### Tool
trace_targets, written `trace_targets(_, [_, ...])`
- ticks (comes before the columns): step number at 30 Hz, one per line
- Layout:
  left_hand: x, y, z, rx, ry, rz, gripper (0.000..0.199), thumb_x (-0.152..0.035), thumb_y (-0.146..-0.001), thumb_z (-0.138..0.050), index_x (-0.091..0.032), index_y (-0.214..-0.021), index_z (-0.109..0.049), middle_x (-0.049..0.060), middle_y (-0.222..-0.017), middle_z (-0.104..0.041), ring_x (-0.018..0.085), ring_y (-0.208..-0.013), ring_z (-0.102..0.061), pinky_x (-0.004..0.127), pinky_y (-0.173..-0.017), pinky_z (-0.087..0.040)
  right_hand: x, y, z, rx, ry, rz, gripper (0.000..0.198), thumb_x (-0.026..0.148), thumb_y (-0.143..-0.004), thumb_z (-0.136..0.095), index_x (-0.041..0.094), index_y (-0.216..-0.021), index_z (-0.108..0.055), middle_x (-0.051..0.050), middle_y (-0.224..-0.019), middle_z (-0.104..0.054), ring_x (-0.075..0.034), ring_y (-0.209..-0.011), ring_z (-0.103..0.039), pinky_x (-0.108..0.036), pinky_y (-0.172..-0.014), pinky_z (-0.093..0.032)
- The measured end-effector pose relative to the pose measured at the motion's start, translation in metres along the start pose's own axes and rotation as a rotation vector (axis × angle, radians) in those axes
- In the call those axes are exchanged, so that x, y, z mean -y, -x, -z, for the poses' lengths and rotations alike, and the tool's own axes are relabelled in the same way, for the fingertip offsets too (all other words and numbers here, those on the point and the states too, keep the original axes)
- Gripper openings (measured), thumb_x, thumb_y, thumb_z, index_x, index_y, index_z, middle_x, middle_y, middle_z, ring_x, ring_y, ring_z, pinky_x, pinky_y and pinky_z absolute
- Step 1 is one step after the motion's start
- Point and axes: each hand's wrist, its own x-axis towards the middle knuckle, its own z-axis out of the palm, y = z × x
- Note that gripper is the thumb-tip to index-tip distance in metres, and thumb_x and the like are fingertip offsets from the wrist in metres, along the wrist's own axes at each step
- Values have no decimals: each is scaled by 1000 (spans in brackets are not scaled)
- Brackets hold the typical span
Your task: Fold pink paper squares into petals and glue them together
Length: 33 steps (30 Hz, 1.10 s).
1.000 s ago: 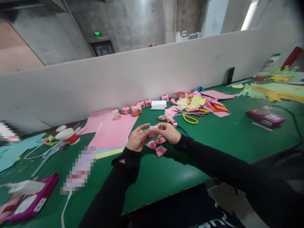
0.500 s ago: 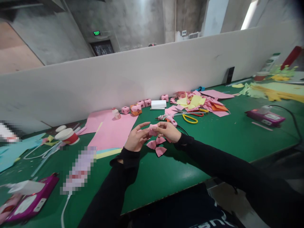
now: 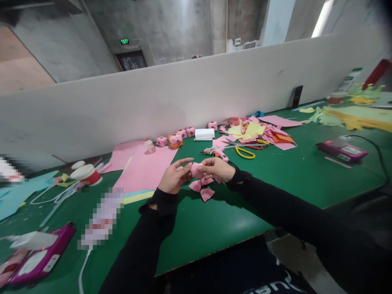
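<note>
Between my two hands is a small folded pink paper piece point(image 3: 196, 170), held just above the green table. My left hand point(image 3: 174, 176) pinches its left side with thumb and fingers. From the other side, my right hand point(image 3: 219, 168) grips it between thumb and fingertips. Several folded pink paper pieces point(image 3: 207, 194) lie on the table right below the hands, some partly covered by them. Just beyond the right hand rests a pink glue gun point(image 3: 221, 155). Scissors with yellow handles point(image 3: 245, 153) lie to its right.
Folded pink paper balls point(image 3: 161, 141) line the partition point(image 3: 171, 98), beside a white block point(image 3: 204, 134). Pink sheets point(image 3: 147, 169) lie left; pink and yellow scraps point(image 3: 252, 130) pile up behind the scissors. A paper cup point(image 3: 87, 175) and purple power bank point(image 3: 43, 257) stand further left.
The pink paper piece has turned slightly between my fingers and sits a little lower. My left hand has shifted slightly left; the things on the table have stayed put.
</note>
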Motion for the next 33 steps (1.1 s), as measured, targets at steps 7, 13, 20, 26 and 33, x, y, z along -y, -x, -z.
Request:
trace_targets(7, [-3, 1, 0, -12, -62, -31, 48, -28, -57, -82, -13, -98, -62, -2, -59, -63, 10, -54, -61, 23, -60, -51, 1, -1, 3, -5, 67, -53, 40, 43, -53, -82, 13, -65, -59, 0, -57, -65, -7, -51, -62, -14, -48, -52])
trace_targets(13, [-3, 2, -3, -25, -27, -31, 43, -29, -58, -81, -13, -94, -64, -2, -60, -62, 10, -55, -61, 24, -61, -52, 2, -1, 4, -34, 85, -57, 37, 41, -57, -81, 14, -71, -60, 0, -59, -65, -8, -49, -61, -16, -48, -53])
trace_targets(20, [-2, 2, -3, -35, 19, 22, 48, -23, -57, -83, -14, -99, -61, 4, -72, -70, 15, -67, -67, 28, -69, -53, 1, 7, -5, -128, 275, 374, 45, 40, -69, -73, 22, -109, -62, -3, -85, -69, -14, -67, -66, -26, -62, -56])
trace_targets(26, [-1, 1, -2, -28, 57, 42, 42, -22, -59, -82, -13, -95, -64, 2, -67, -69, 12, -63, -66, 25, -68, -53, -2, 5, -5, -116, 351, 496, 26, 42, -74, -67, 21, -89, -73, -5, -99, -69, -17, -81, -65, -28, -73, -53])
trace_targets(33, [-2, 1, 1, 19, 58, 70, 41, -23, -59, -82, -11, -95, -67, 5, -72, -70, 13, -65, -67, 24, -68, -54, 2, 4, -1, -48, 307, 401, 32, 45, -69, -69, 20, -89, -74, -4, -91, -71, -16, -74, -64, -26, -66, -53])
